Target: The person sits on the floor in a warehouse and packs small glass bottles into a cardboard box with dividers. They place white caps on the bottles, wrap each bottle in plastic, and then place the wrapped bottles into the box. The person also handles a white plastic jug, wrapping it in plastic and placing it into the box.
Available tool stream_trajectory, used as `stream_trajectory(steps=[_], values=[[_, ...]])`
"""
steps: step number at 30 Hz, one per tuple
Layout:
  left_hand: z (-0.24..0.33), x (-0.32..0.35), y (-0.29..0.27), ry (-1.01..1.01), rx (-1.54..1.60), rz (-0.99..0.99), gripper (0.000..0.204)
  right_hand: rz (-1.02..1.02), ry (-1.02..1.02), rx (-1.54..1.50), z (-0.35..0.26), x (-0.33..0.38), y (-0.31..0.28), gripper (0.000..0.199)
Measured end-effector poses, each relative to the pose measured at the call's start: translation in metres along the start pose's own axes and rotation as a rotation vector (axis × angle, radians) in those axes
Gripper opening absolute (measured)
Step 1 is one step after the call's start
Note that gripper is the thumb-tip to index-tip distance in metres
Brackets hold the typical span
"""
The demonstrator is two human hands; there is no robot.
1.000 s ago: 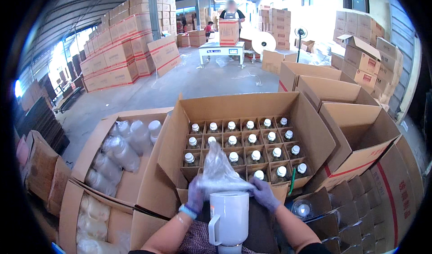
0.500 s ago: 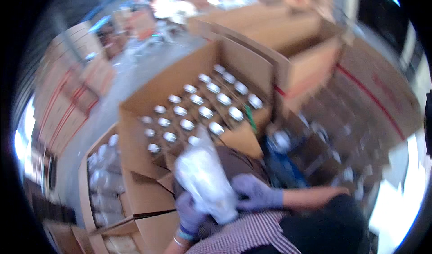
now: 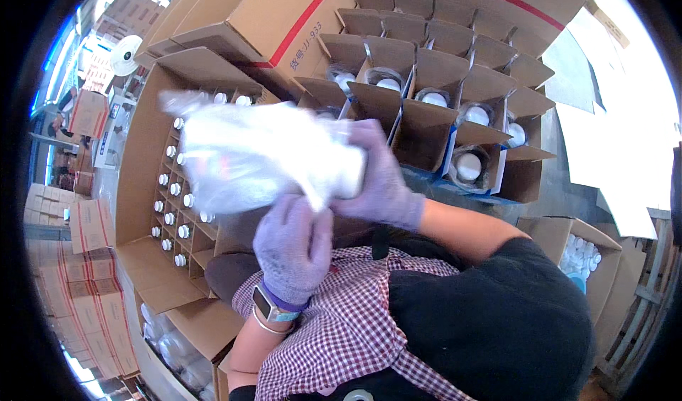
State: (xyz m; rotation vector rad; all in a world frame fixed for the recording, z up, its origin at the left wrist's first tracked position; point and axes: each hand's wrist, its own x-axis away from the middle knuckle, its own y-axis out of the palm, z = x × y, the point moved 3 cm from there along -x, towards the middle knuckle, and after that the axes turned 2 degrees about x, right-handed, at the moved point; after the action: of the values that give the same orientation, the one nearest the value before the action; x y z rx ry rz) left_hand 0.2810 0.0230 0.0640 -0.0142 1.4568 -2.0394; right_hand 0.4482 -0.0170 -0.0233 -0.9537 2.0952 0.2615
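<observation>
Bottles (image 3: 177,220) in carton (image 3: 142,145), left of hands (image 3: 295,248)

Bagged white bottle (image 3: 266,156) now sideways, over small open cartons (image 3: 426,110).

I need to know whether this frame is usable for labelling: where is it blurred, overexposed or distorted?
Head view: the bagged white container is smeared by motion blur, while the left hand and right hand gripping it look sharper; the right side is blown out white; fisheye bends the carton edges, with a black rim at the corners.
</observation>
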Motion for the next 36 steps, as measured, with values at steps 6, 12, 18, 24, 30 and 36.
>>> stream_trajectory(steps=[6,12,18,24,30,36], values=[[-0.039,0.036,-0.007,-0.134,0.099,-0.13,0.052,-0.069,0.533,0.427,0.048,0.02,-0.081,0.082],[-0.124,0.135,-0.081,-0.415,-0.008,0.063,0.041,-0.551,0.712,0.829,0.165,0.011,-0.016,0.079],[-0.209,0.325,-0.195,-0.937,-0.316,0.533,0.033,-0.722,0.416,0.91,0.188,0.0,0.076,0.07],[-0.329,0.505,-0.268,-1.422,-0.558,0.706,0.04,-0.843,0.249,0.664,0.189,0.008,0.125,0.036],[-0.543,0.486,-0.248,-1.263,-0.506,0.741,0.078,-0.842,0.286,0.53,0.141,-0.019,0.192,0.03],[-0.653,0.484,-0.27,-1.322,-0.446,0.885,0.099,-0.843,0.283,0.484,0.111,-0.03,0.244,0.035]])
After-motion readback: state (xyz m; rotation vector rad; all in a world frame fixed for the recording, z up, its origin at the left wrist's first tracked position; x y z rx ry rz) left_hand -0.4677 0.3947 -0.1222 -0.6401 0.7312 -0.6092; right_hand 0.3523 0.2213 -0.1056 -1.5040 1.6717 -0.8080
